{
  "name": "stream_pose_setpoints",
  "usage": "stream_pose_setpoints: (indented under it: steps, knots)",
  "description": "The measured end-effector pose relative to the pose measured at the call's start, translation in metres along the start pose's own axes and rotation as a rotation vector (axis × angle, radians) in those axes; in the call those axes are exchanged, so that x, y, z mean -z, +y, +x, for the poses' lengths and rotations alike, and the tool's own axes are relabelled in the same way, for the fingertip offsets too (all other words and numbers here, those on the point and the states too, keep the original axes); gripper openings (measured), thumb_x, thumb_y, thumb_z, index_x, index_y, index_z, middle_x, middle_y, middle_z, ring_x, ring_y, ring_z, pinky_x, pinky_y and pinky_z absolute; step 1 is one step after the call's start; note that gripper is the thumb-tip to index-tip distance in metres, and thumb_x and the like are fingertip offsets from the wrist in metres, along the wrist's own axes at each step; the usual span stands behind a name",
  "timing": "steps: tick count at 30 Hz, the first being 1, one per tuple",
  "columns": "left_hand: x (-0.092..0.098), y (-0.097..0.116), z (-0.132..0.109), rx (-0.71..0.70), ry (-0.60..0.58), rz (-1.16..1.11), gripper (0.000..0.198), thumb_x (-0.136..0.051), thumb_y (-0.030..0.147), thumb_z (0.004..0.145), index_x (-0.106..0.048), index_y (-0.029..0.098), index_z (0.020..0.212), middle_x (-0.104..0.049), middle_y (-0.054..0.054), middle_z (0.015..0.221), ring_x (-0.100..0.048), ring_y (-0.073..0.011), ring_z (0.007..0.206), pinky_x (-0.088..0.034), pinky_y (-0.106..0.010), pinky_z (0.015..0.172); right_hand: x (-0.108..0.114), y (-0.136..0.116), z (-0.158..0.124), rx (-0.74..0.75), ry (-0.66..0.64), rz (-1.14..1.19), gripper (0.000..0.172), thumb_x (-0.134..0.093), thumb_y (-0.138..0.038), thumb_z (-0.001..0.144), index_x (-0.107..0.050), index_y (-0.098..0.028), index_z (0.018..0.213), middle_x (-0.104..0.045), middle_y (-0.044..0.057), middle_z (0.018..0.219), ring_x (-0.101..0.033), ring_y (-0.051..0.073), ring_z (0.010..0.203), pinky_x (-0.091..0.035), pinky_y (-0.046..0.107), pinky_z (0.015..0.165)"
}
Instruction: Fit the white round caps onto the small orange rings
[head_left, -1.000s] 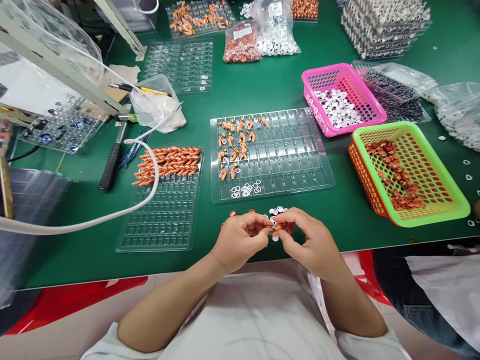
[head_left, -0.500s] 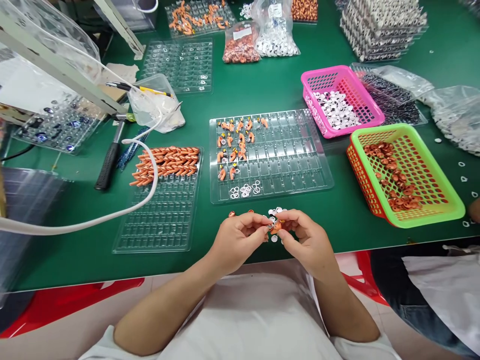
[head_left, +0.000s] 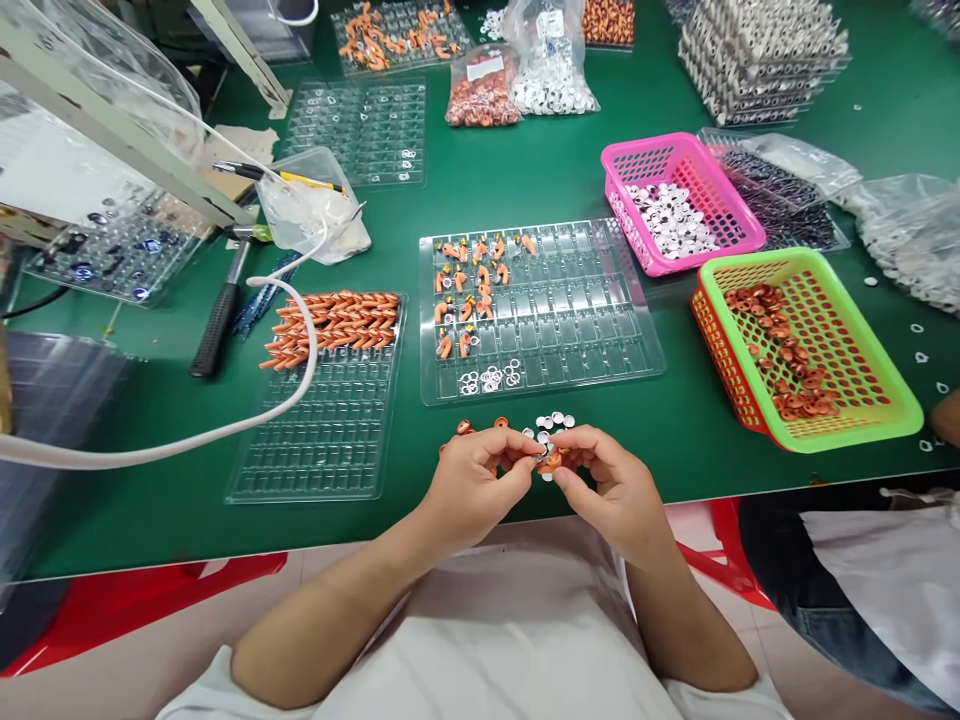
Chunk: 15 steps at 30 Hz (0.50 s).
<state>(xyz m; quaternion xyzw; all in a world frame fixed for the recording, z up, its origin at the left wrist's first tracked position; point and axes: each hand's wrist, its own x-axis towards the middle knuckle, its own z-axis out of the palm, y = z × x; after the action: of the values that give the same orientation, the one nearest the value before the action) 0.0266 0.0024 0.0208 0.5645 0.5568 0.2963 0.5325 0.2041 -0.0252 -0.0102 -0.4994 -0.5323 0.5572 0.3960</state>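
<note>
Between my two hands, just above the table's front edge, is a small orange plastic part. My right hand pinches it between thumb and fingertips. From the other side, my left hand closes thumb and forefinger on something small and pale at its end, too small to name. Loose white round caps and copper-coloured caps lie on the table just beyond my fingers. Farther off sits a clear blister tray with several orange curved pieces at its left and white rings along its near side.
A pink basket of white caps and a green basket of copper caps stand right. Left are another tray of copper pieces, a hammer and a white cable. Bagged parts lie at the back. Another person sits at right.
Both hands stay together at nearly the same spot. The orange part has turned slightly in my fingers, and more of the loose caps shows beyond them.
</note>
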Motion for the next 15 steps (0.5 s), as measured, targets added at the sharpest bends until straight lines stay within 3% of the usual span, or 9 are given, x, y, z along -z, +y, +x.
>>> stream_pose_setpoints:
  steps: [8, 15]
  knots:
    - [0.003, 0.002, 0.0, -0.104, -0.11, 0.013, 0.017, -0.057, 0.016, 0.087, -0.071, 0.016, 0.097, -0.077, -0.005, 0.089, -0.072, -0.015, 0.078, -0.057, -0.023, 0.072, 0.001, -0.001, 0.002, 0.025, 0.034, -0.042, 0.023, -0.058, -0.017, 0.089, -0.062, -0.028, 0.108, -0.062, 0.002, 0.097, -0.06, 0.016, 0.082, -0.051, 0.03, 0.074]
    - [0.008, 0.003, -0.002, -0.095, -0.156, -0.028, 0.011, -0.063, 0.018, 0.088, -0.07, 0.015, 0.095, -0.076, -0.004, 0.088, -0.072, -0.0144, 0.076, -0.057, -0.022, 0.073, 0.001, -0.01, 0.009, 0.113, -0.002, -0.122, 0.015, -0.058, -0.015, 0.087, -0.064, -0.025, 0.096, -0.06, 0.004, 0.097, -0.059, 0.019, 0.09, -0.05, 0.032, 0.076]
